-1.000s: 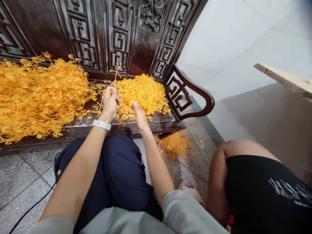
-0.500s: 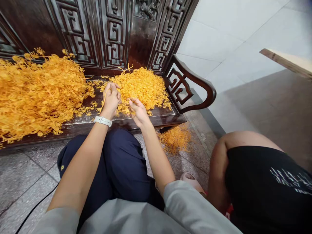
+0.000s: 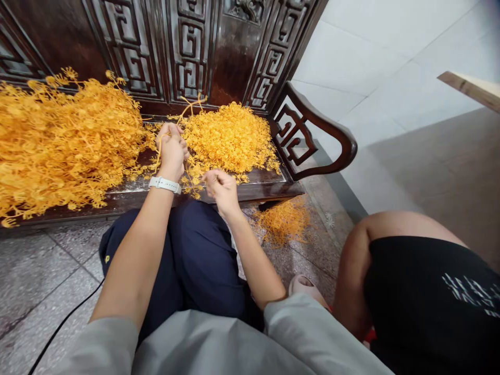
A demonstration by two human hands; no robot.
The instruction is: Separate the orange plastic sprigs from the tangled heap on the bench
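My left hand (image 3: 171, 148), with a pale watch strap at its wrist, is closed around an orange-yellow plastic sprig (image 3: 190, 105). Thin branches of the sprig stick out beyond the fingers and run down beside the wrist. My right hand (image 3: 222, 191) is pinched near the bench's front edge; what lies between its fingertips is too small to make out. Behind both hands a heap of small orange-yellow plastic pieces (image 3: 230, 135) rests on the dark wooden bench (image 3: 258, 194). A larger pile of branched orange-yellow sprigs (image 3: 66, 151) covers the seat at left.
The bench's carved armrest (image 3: 332, 135) rises at right. Bare orange stems (image 3: 285, 221) lie in a tangle on the floor below. Another person's leg in black shorts (image 3: 422, 291) is close on my right. A black cable (image 3: 64, 323) crosses the floor at lower left.
My right hand has gone from loosely spread fingers to a pinch and sits slightly lower. My left hand has shifted a little left, still holding the sprig. The view has turned slightly.
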